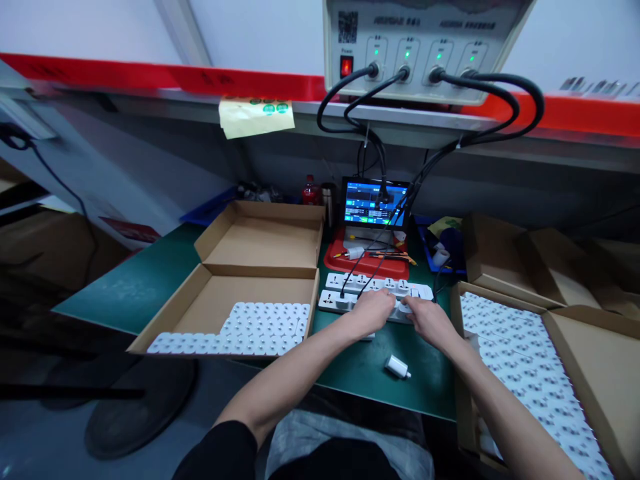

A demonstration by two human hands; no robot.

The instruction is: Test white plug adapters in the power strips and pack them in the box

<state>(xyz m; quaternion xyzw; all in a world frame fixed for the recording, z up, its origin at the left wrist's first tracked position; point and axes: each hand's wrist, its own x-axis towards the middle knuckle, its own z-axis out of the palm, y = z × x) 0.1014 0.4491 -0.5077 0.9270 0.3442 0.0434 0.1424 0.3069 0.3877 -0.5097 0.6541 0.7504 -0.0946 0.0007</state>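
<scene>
Two white power strips lie side by side on the green table, the rear strip (367,283) behind the front strip (333,301). My left hand (376,308) is closed at the front strip, its fingers curled over small white pieces I cannot make out. Close to its right, my right hand (423,315) is also closed, fingertips at the same strip's right part; what it grips is hidden. Thin black cords run down to the strips. A white cylindrical piece with a small tip (397,367) lies on the table in front of my hands.
An open carton (205,300) with rows of white pieces stands at the left, another full carton (547,303) at the right. Behind are a lit screen (367,203), a red tray (333,257) and a blue tray (425,240). Black cables hang from a powered box (425,40) above.
</scene>
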